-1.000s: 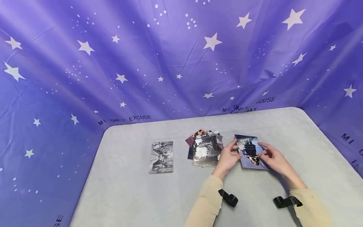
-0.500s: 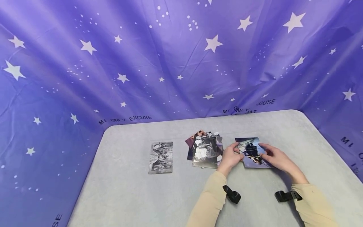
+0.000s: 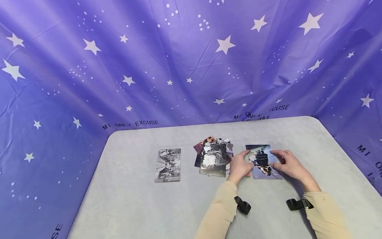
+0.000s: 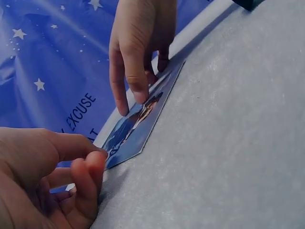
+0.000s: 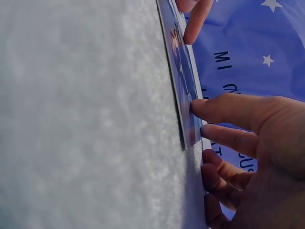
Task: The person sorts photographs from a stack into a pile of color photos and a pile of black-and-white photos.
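Note:
A glossy colour photo (image 3: 263,162), bluish with a dark figure-like shape in the middle, lies flat on the grey table. My left hand (image 3: 239,166) is at its left edge, thumb and index fingertips touching there; in the left wrist view the other fingers of this left hand (image 4: 52,176) bend in underneath. On the opposite side, my right hand (image 3: 287,166) rests its thumb and index fingertips on the photo's right part. The right wrist view shows the right thumb on the photo surface (image 5: 183,76), the index finger by its edge.
A loose pile of overlapping photos (image 3: 214,157) sits just left of my left hand, a black-and-white one on top. Farther left lies a single black-and-white photo (image 3: 168,165). A purple curtain with stars (image 3: 191,66) hangs around the table (image 3: 134,205); black bands circle both wrists.
The photo between my hands has settled flat and straighter, shifting slightly right and then back left with both hands. The pile and the single photo stay in place on the table.

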`<state>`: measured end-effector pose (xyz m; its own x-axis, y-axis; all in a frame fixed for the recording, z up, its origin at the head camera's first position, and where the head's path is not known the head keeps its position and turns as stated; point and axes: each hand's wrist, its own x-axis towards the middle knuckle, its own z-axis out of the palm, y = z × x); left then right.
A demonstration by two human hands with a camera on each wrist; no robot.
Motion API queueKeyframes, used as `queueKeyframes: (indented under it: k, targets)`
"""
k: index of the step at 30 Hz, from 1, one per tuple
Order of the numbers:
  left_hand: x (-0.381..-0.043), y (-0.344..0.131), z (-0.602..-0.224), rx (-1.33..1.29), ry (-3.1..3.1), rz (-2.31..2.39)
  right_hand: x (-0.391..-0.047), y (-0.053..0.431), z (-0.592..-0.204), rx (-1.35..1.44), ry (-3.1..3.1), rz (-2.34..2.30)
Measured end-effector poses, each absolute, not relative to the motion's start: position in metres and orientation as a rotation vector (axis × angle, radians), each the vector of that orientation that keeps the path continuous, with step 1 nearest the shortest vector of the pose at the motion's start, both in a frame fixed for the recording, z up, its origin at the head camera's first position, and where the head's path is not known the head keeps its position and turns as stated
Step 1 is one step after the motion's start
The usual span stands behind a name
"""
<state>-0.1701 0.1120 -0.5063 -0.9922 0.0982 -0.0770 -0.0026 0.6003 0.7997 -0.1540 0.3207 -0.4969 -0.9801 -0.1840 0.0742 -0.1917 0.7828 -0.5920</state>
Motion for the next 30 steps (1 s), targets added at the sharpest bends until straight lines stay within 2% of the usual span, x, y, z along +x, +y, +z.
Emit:
queueKeyframes:
  k: [12, 21, 30]
  targets:
    - [-0.163, 0.097, -0.504, 0.094, 2.222, 1.729, -0.157, 0.321, -0.501, 0.285, -2.95, 0.992]
    - [-0.169, 0.043, -0.498, 0.284, 2.013, 1.856, -0.157, 0.319, -0.502, 0.261, -2.887, 0.997]
    - [-0.177, 0.001, -0.497, 0.229, 2.001, 1.971, -0.155, 0.301, -0.496, 0.184, -2.67, 1.173]
